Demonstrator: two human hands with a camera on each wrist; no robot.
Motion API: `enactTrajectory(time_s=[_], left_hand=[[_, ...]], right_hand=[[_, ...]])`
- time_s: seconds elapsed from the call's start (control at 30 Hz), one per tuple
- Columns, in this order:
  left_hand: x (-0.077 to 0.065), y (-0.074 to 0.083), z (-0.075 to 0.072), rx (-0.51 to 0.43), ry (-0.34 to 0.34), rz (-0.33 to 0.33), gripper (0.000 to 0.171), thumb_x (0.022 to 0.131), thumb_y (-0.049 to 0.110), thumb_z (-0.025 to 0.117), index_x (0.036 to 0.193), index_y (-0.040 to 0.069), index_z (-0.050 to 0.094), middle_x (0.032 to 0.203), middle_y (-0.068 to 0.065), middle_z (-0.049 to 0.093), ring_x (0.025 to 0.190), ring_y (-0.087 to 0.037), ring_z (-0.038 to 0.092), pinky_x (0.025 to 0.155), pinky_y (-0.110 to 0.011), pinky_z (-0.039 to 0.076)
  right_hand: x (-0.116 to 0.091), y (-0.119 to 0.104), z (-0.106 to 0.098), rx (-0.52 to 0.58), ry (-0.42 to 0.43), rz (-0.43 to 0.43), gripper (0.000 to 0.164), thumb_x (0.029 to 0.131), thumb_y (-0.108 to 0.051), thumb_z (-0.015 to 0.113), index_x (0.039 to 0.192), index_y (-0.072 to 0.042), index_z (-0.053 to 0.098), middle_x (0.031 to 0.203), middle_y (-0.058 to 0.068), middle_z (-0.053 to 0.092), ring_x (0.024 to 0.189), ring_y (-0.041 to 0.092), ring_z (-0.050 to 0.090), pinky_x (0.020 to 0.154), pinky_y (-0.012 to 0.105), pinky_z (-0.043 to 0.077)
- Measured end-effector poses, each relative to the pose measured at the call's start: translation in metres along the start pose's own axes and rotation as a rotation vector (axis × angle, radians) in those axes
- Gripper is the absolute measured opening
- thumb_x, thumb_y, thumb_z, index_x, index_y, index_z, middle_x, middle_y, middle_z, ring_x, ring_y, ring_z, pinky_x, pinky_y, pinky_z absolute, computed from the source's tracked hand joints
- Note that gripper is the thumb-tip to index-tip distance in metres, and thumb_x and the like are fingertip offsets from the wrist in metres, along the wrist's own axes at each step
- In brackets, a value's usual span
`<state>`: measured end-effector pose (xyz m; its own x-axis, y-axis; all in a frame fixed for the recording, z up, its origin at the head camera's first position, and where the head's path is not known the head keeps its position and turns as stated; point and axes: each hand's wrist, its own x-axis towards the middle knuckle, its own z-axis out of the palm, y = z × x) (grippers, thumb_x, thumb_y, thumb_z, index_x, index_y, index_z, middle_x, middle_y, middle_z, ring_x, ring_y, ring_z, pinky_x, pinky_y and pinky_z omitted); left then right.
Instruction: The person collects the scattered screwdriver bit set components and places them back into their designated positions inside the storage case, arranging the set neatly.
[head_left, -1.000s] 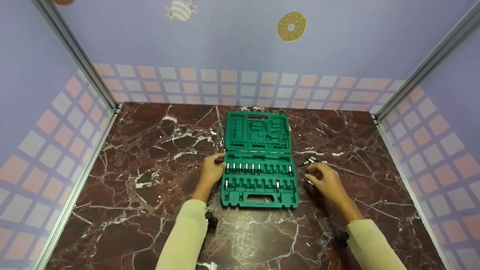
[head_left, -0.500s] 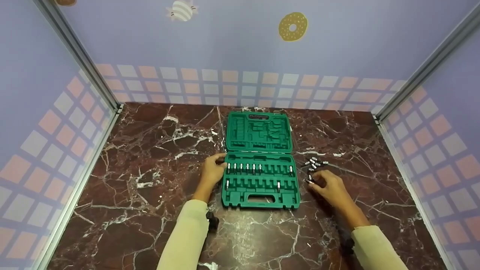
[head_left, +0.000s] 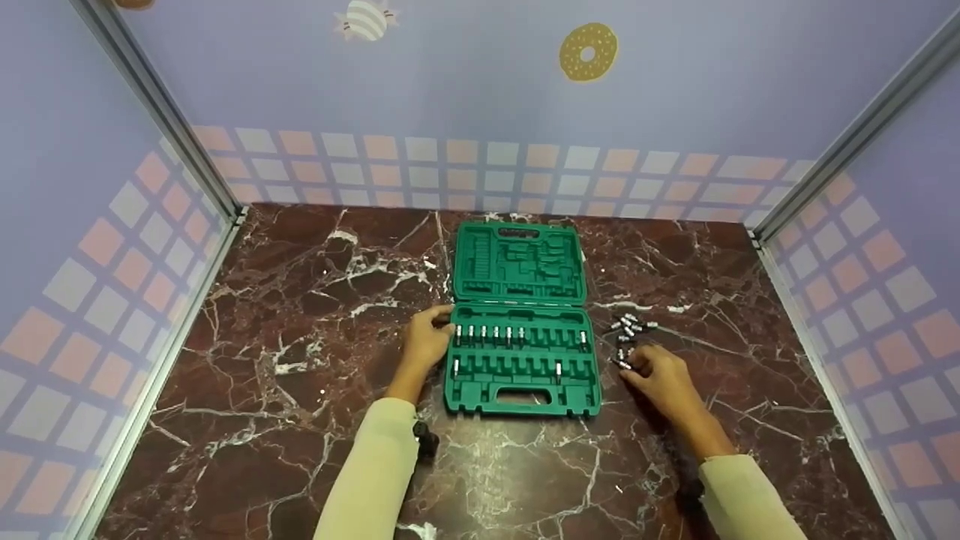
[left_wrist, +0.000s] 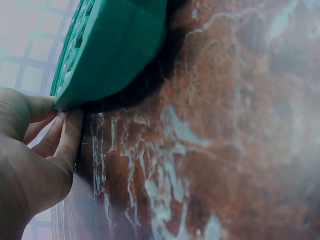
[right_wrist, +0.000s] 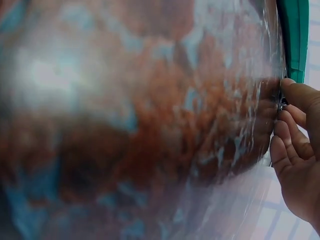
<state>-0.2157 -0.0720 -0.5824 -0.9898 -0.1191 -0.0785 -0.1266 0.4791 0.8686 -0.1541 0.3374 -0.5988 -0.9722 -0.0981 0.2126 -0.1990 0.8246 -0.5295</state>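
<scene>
A green tool case (head_left: 469, 396) lies unfolded on the marbled table, its lid (head_left: 489, 294) tipped back. Several silver bit sockets with dark tips stand in its slots, mostly in the upper row. At the case's left side my left hand (head_left: 426, 341) grips the edge; the left wrist view shows the thumb on the rim and fingers against the side. To the right of the case, my right hand (head_left: 660, 376) pinches a small bit socket (head_left: 622, 364) low at the table. Only a dark sliver of it shows between thumb and fingers in the right wrist view.
A loose pile of bit sockets (head_left: 628, 324) lies just beyond my right hand. Patterned lilac panels (head_left: 487, 90) enclose the table at the back and both sides. Many case slots hold nothing.
My right hand has drawn back from beside the pile toward the nearer bit sockets, and its fingertips have closed in on one. The left hand keeps its place on the case.
</scene>
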Motion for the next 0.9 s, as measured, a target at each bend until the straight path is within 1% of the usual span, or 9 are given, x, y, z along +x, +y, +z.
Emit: enactTrajectory(time_s=[0.13,0.43,0.67,0.83,0.9], left_hand=[[0.0001,0.0007,0.0,-0.008,0.0,-0.001,0.035,0.097,0.007,0.069,0.13,0.015,0.073,0.117,-0.009,0.075,0.111,-0.03,0.069,0.091,-0.048,0.054],[0.0003,-0.0001,0.0013,-0.011,0.012,-0.008,0.035,0.096,0.007,0.07,0.129,0.016,0.074,0.115,-0.008,0.076,0.109,-0.028,0.069,0.09,-0.047,0.054],[-0.0007,0.0009,0.0006,-0.031,-0.023,-0.012,0.035,0.098,0.007,0.068,0.132,0.016,0.072,0.119,-0.009,0.074,0.107,-0.03,0.069,0.083,-0.044,0.053],[-0.0004,-0.0002,0.0005,-0.036,-0.021,-0.005,0.035,0.099,0.006,0.067,0.133,0.015,0.072,0.12,-0.01,0.074,0.109,-0.03,0.069,0.085,-0.045,0.053],[-0.0004,-0.0008,0.0005,-0.032,-0.017,-0.002,0.035,0.099,0.006,0.067,0.132,0.015,0.072,0.12,-0.011,0.074,0.11,-0.03,0.069,0.085,-0.046,0.054]], right_hand=[[0.0,0.0,0.0011,-0.005,0.014,-0.007,0.02,0.079,-0.008,0.089,0.085,-0.005,0.07,0.083,0.007,0.065,0.075,0.02,0.064,0.067,0.034,0.054],[-0.0019,0.0002,0.0021,-0.017,0.001,-0.019,0.016,0.082,-0.008,0.086,0.084,-0.007,0.07,0.081,0.005,0.064,0.073,0.018,0.061,0.066,0.033,0.051],[-0.003,-0.0004,0.0022,0.012,0.021,-0.032,0.017,0.083,-0.005,0.085,0.085,-0.008,0.068,0.08,0.004,0.063,0.071,0.017,0.061,0.065,0.031,0.051],[-0.0019,-0.0037,0.0019,0.014,0.047,-0.065,0.018,0.082,-0.005,0.085,0.087,-0.006,0.068,0.081,0.005,0.064,0.072,0.018,0.062,0.064,0.031,0.051],[-0.001,-0.0061,0.0011,0.018,0.047,-0.061,0.018,0.083,-0.005,0.085,0.089,-0.006,0.069,0.082,0.006,0.066,0.073,0.018,0.062,0.065,0.032,0.051]])
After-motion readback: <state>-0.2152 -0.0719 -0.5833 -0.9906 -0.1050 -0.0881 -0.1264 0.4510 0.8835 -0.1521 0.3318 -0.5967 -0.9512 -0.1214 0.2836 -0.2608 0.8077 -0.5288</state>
